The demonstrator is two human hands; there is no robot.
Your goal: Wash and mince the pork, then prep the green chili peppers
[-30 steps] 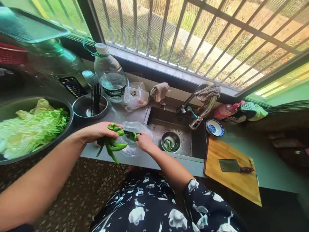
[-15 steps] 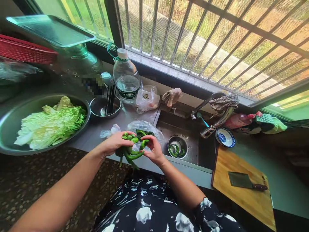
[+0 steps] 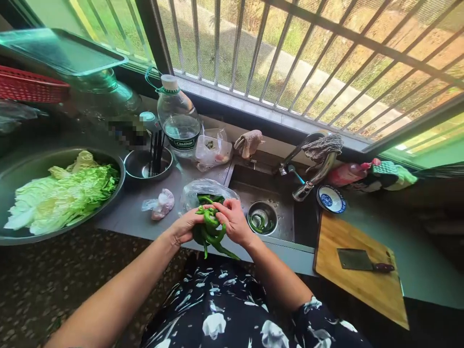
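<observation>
While bunched: peppers between hands.

Single head-worn view, looking forward and steeply down over counter. Close range: fingers near frame centre. Sink just right of fingers, barred window beyond, patterned clothing below.
</observation>
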